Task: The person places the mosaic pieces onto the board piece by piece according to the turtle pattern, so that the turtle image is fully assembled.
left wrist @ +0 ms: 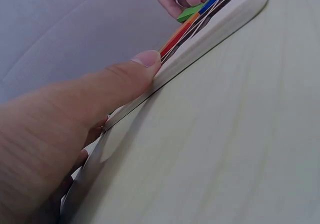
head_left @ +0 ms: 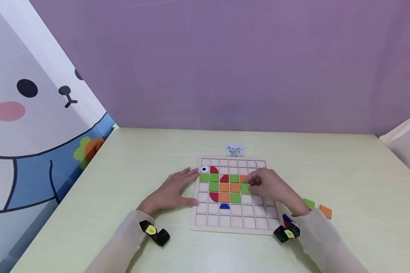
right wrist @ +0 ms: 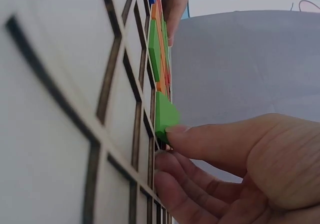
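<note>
A wooden grid board point(head_left: 201, 220) lies on the table, with green, orange, red and blue tiles and a white eye tile point(head_left: 204, 169) in its cells. My right hand point(head_left: 271, 185) pinches a green square tile point(head_left: 245, 188) over a cell right of the orange tiles point(head_left: 235, 187). In the right wrist view the thumb presses on this green tile point(right wrist: 165, 115), which stands slightly tilted at the grid. With straight fingers, my left hand point(head_left: 172, 193) rests against the board's left edge; its thumb point(left wrist: 127, 77) touches the rim. Part of an orange tile is hidden behind the right fingers.
A small picture card point(head_left: 234, 150) lies beyond the board's far edge. Loose green point(head_left: 309, 203) and orange point(head_left: 325, 211) tiles lie right of the right wrist, and a blue tile point(head_left: 287, 218) is partly covered by the wrist camera. A purple panel point(head_left: 242, 68) stands behind the table.
</note>
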A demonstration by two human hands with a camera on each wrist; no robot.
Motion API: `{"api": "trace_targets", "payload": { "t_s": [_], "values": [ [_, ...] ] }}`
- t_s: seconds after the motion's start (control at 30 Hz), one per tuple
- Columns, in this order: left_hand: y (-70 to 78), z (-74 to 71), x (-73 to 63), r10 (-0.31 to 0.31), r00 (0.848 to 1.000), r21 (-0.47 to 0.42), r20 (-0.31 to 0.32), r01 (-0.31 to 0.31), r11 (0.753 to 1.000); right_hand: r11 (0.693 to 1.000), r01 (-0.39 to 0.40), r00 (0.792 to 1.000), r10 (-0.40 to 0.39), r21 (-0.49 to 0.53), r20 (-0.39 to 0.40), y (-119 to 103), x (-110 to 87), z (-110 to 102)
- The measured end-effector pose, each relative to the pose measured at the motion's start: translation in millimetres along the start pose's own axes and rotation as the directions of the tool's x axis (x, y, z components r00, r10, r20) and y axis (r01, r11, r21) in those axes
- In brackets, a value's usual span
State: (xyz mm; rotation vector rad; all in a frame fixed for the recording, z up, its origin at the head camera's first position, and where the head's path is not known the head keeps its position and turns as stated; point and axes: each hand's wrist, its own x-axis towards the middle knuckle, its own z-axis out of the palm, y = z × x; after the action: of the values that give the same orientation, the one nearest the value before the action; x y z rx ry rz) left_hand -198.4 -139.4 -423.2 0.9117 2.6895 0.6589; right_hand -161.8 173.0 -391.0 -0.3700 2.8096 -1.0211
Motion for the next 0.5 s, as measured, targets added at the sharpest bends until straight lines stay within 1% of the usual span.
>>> {"api": "trace_targets", "payload": {
  "t_s": [0.07,0.27,0.5],
  "values": [
    [0.4,-0.2,-0.4,0.002,1.0,-0.005,-0.001,-0.002,1.0,1.0,-0.006,1.0,0.006,0.0,0.001,-0.2,-0.5,0.4],
    [1.7,-0.2,-1.5,0.004,1.0,-0.007,0.003,-0.004,1.0,1.0,0.015,1.0,-0.016,-0.009,-0.026,-0.9,-2.4,1.5],
    [1.5,-0.9,-1.8,0.003,1.0,-0.017,0.003,-0.003,1.0,0.998,0.02,0.997,-0.025,-0.066,-0.072,-3.9,-2.4,4.4]
  ]
}}
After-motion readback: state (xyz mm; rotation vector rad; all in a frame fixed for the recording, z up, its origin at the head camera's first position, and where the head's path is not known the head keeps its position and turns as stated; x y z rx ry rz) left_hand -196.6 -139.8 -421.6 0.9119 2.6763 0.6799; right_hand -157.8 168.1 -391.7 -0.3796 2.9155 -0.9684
